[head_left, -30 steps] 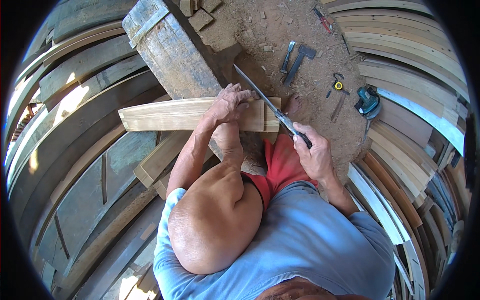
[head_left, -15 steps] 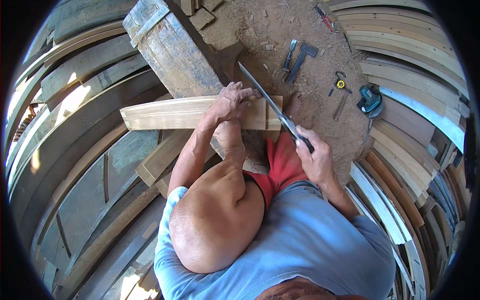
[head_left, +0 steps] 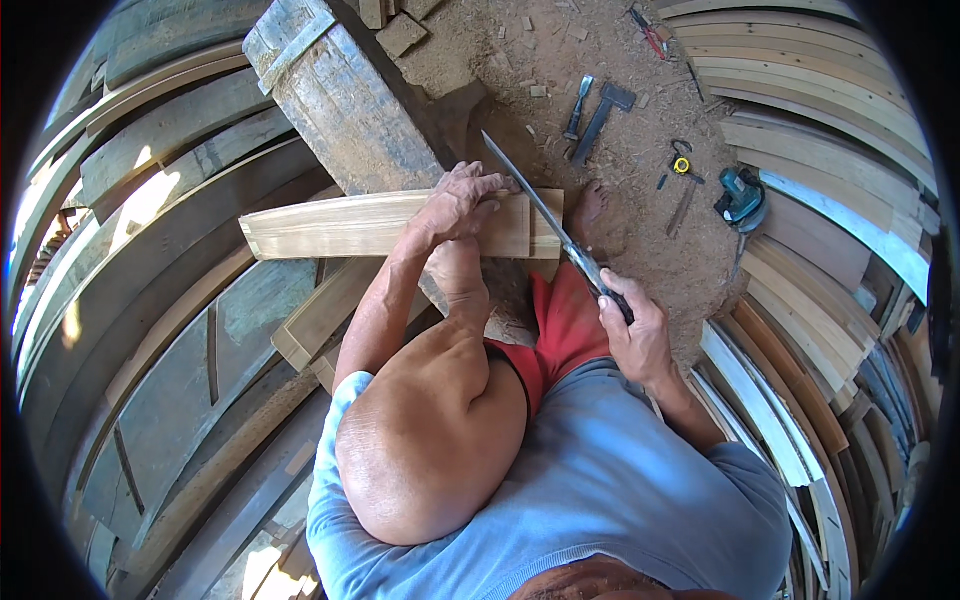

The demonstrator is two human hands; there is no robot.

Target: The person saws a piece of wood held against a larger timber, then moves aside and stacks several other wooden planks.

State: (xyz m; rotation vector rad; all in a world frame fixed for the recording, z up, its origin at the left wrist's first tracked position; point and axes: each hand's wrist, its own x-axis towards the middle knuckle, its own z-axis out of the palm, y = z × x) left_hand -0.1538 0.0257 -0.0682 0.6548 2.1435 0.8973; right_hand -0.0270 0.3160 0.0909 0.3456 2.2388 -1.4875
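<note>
A pale wooden board (head_left: 340, 225) lies across a thick, worn timber bench (head_left: 345, 120). My left hand (head_left: 463, 205) grips the board near its right part, and my bare left foot (head_left: 458, 270) presses on it just below that hand. In my right hand (head_left: 637, 325) is a handsaw (head_left: 562, 238), held by its dark handle. Its blade, seen nearly edge-on, slants up and left across the board's right end, close to my left fingertips. A line crosses the board just left of the blade. Whether the teeth are within the wood I cannot tell.
On the dusty floor ahead lie a chisel (head_left: 577, 108), a hammer (head_left: 603, 122), red-handled pliers (head_left: 648, 35) and a yellow tape measure (head_left: 682, 165). A teal power tool (head_left: 741, 198) stands at right. Stacked planks (head_left: 800, 75) line both sides. Offcuts (head_left: 402, 36) lie beyond the bench.
My right hand has drawn the handsaw slightly back toward me, down and to the right. The left hand, foot and board stay nearly where they were.
</note>
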